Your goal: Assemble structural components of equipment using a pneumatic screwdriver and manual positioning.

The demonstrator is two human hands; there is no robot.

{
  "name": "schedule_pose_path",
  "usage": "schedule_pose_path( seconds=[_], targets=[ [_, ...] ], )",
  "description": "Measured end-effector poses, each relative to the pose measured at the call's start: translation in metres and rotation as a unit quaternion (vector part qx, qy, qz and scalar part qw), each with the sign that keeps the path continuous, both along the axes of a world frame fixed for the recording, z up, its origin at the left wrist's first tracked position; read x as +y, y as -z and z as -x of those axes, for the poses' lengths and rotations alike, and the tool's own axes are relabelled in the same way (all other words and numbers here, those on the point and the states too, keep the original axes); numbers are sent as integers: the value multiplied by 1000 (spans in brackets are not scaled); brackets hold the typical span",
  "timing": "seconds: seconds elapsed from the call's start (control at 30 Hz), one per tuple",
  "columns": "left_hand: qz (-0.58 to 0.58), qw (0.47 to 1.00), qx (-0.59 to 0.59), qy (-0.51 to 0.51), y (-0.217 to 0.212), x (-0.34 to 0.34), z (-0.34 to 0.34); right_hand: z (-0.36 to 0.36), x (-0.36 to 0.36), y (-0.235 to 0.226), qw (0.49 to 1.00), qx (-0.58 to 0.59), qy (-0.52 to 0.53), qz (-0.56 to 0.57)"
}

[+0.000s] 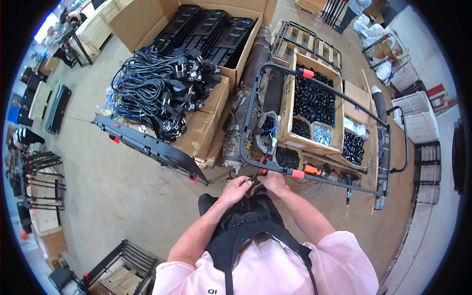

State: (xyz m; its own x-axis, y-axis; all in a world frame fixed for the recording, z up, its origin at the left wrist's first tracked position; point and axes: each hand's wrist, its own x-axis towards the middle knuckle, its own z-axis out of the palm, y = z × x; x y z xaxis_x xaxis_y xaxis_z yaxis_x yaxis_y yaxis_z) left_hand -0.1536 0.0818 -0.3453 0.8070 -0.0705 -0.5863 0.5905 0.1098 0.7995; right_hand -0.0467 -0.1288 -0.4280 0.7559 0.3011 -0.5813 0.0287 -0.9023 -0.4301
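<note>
A black tubular frame (249, 118) with red clips lies tilted across the workbench in front of me. Near its lower left corner, my left hand (238, 189) is closed on a thin black piece (255, 174), maybe a cord or rod; its kind is unclear. Just to the right, my right hand (274, 182) has its fingers curled close to the frame's lower bar, below a red clip (297, 174). What the right fingers hold, if anything, is hidden. A box of small black screws (287, 158) sits just beyond that bar.
Black power cables (152, 88) with plugs are heaped on a cardboard box at left, beside a long black panel (152, 147). Black parts fill a wooden bin (314, 93). An orange-handled tool (312, 170) and a hanging air tool (349, 189) are at right. People work far left.
</note>
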Motion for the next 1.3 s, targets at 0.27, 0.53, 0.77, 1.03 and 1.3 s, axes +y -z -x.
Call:
schedule_pose_path(
  seconds=[0.27, 0.53, 0.77, 1.03, 1.3],
  targets=[
    [-20, 1000, 6, 9, 9, -14, -7, -52, 43, 59, 982, -36, 165, 81],
    [81, 994, -27, -68, 35, -23, 2, 28, -3, 40, 914, 276, 249, -161],
    [108, 993, -13, -49, 29, -37, -5, 107, -54, -56, 975, 43, 152, -156],
    [118, 987, 53, -92, 18, -52, -1, 102, -58, -93, 988, -34, 61, -137],
    [44, 989, 58, -131, 11, -67, -2, 105, -63, -94, 981, -60, 8, -184]
  ],
)
